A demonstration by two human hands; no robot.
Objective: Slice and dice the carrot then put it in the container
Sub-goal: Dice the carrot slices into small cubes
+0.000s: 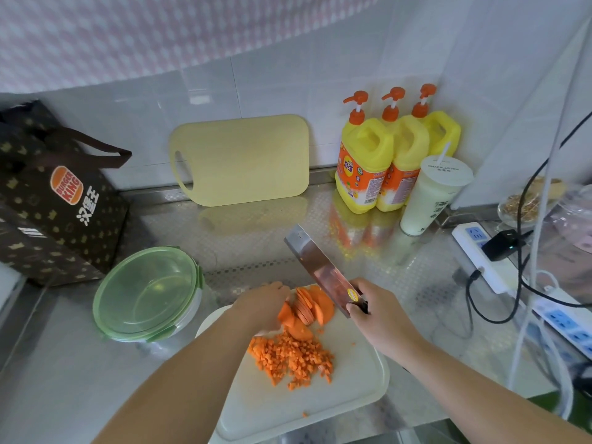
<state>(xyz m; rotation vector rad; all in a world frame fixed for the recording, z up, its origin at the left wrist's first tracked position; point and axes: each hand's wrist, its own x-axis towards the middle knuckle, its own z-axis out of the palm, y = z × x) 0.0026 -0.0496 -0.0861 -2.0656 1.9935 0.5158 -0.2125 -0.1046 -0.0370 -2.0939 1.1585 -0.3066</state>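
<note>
A fanned stack of orange carrot slices (309,304) lies at the far end of the white cutting board (352,389). My left hand (262,307) rests on the left side of the slices, fingers curled down. A pile of diced carrot (293,358) sits mid-board, nearer to me. My right hand (379,315) grips the handle of a cleaver (315,267), whose blade is lifted and angled up and away over the slices. The round container (145,294) stands left of the board with its green clip lid on.
A yellow cutting board (243,160) leans on the tiled wall. Three yellow soap bottles (384,155) and a lidded drink cup (429,197) stand at the back right. A dark paper bag (54,200) is at the left. Power strips (487,261) and cables lie at the right.
</note>
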